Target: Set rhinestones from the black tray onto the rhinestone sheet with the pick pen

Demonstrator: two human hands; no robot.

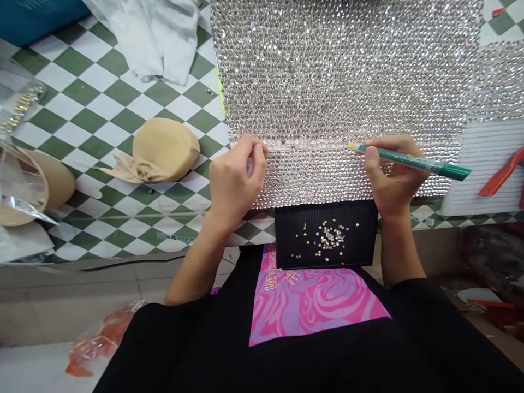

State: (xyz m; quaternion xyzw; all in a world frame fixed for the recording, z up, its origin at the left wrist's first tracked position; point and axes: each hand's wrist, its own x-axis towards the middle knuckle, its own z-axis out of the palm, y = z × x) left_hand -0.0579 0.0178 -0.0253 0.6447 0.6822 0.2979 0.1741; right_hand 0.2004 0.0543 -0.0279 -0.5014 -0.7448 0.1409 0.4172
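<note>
Black, pink-printed fabric shirt (254, 363) lies nearest; beyond it lies a silver rhinestone-studded sheet (344, 82). Right hand (392, 188), over the sheet's near right, grips a green yellow-tipped pen (421, 162); left hand (236, 177) is curled at near left, contents indeterminable.

A white cloth (166, 41) (rumpled) lies on checkered covering (104, 93).

Head view, close above table (84, 93), facing forward and down

A checked table (94, 93) bears rhinestone sheeting (344, 76) and cloth (166, 41).
</note>
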